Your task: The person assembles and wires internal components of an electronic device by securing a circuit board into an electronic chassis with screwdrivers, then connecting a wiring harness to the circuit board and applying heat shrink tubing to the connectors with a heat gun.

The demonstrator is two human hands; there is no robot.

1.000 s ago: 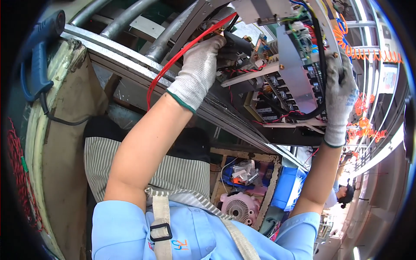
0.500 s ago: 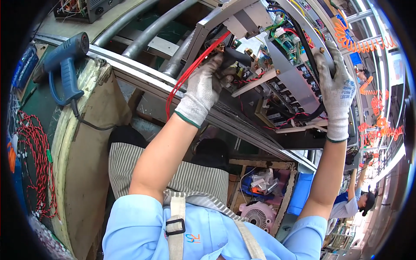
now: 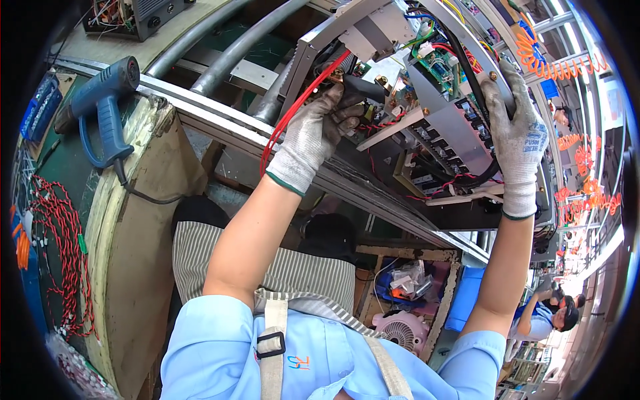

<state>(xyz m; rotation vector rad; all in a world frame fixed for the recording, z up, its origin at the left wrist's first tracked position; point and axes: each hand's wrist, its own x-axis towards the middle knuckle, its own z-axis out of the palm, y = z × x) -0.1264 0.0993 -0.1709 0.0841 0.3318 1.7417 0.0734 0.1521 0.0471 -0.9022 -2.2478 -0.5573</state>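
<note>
An opened metal machine chassis (image 3: pixel 460 143), full of circuit boards and wiring, lies tilted on the roller line. My left hand (image 3: pixel 313 130), in a grey-white glove, reaches into its near left side, fingers closed beside a dark, tube-like black piece (image 3: pixel 363 91). What exactly the fingertips pinch is hidden. Red wires (image 3: pixel 291 115) run past this hand and hang over its wrist. My gloved right hand (image 3: pixel 517 127) grips the chassis's right edge, thumb and fingers on either side of it. A thick black cable (image 3: pixel 467 63) runs inside, close to that hand.
A blue heat gun (image 3: pixel 107 113) lies on the left bench, above a bundle of red-black twisted wires (image 3: pixel 60 253). Metal rollers (image 3: pixel 247 47) extend behind. Below sit a pink fan (image 3: pixel 403 328) and a box of bagged parts (image 3: pixel 410 280). Another person (image 3: pixel 550 317) works at the far right.
The view has shifted slightly. My left hand has turned a little at the black piece, its fingers curled closer. My right hand stays on the chassis edge. The person at far right has moved.
</note>
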